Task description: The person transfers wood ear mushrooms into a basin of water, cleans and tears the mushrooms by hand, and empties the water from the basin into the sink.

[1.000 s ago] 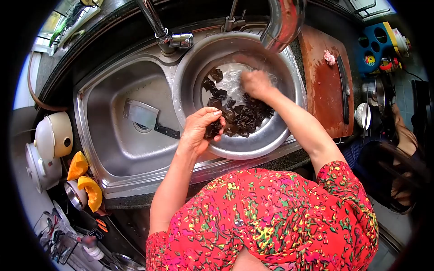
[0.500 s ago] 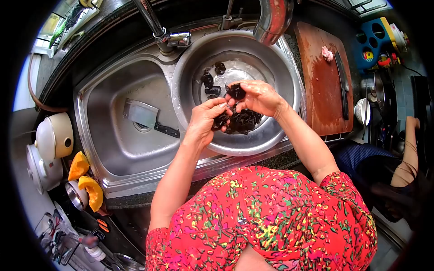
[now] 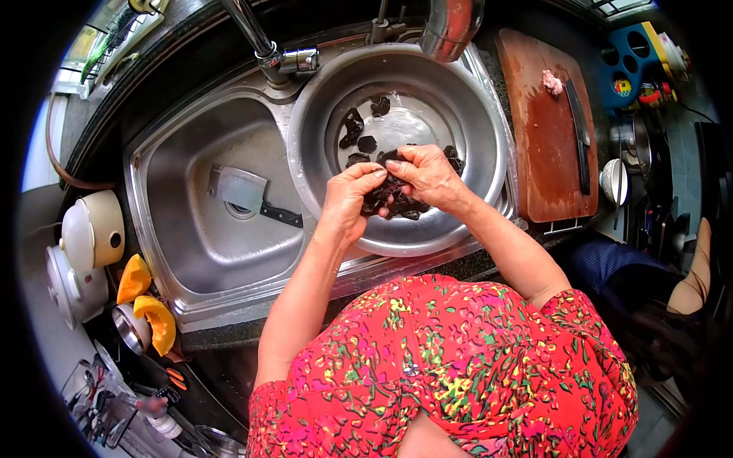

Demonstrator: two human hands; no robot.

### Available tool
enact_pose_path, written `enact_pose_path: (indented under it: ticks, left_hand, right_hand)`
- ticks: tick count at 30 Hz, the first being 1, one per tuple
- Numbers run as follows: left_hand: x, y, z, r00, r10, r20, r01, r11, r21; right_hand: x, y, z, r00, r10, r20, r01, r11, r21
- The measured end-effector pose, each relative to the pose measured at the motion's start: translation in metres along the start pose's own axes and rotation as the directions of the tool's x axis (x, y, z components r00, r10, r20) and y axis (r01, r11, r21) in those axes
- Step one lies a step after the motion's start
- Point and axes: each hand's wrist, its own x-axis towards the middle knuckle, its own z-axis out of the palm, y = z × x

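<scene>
A large round metal basin [image 3: 321,95] with shallow water in it stands in the right part of the sink. Dark wood ear mushrooms [image 3: 412,208] lie heaped toward its near side, with a few loose pieces [image 3: 352,128] on the bottom farther left. My left hand [image 3: 348,202] pinches a wood ear mushroom [image 3: 392,183] over the heap, its other fingers curled below. From the right, my right hand [image 3: 433,179] grips the same dark clump between thumb and fingers. Both hands nearly meet, so part of the piece is hidden.
In the left sink bowl [image 3: 191,259] lies a cleaver [image 3: 242,191]. A wooden cutting board [image 3: 538,172] on the right bears a knife [image 3: 578,130] and a bit of pink meat [image 3: 552,82]. Orange pumpkin pieces [image 3: 159,327] sit at left. Another person's arm [image 3: 693,275] shows at far right.
My right hand has turned over and come down toward my left, its fingers now pinched together. Loose mushroom pieces have drifted in the water. The other person's arm has shifted.
</scene>
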Motion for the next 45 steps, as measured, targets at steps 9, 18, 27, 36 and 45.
enact_pose_path:
  ticks: [9, 18, 27, 36, 45]
  left_hand:
    - [-0.003, 0.002, -0.004, 0.995, -0.098, -0.015, 0.098, 0.991, 0.089]
    - [-0.004, 0.013, -0.016, 0.993, -0.099, 0.068, 0.112, 0.970, -0.216]
    - [-0.009, 0.016, -0.028, 0.991, -0.025, 0.133, 0.049, 0.983, -0.178]
    - [0.002, 0.013, -0.016, 0.999, -0.048, 0.023, 0.047, 0.998, 0.033]
    - [-0.004, 0.012, -0.010, 1.000, 0.011, -0.003, -0.010, 0.990, 0.140]
  right_hand:
    - [-0.006, -0.010, 0.005, 0.951, -0.202, 0.234, 0.298, 0.794, -0.530]
    - [0.098, 0.019, -0.039, 0.738, -0.597, 0.313, 0.365, -0.037, -0.930]
    - [0.095, 0.044, -0.061, 0.869, -0.494, -0.014, 0.090, 0.188, -0.978]
    - [0.048, -0.004, -0.043, 0.968, 0.055, 0.243, -0.096, 0.982, 0.162]
    - [0.018, -0.008, -0.015, 0.990, -0.077, 0.114, 0.047, 0.968, 0.248]
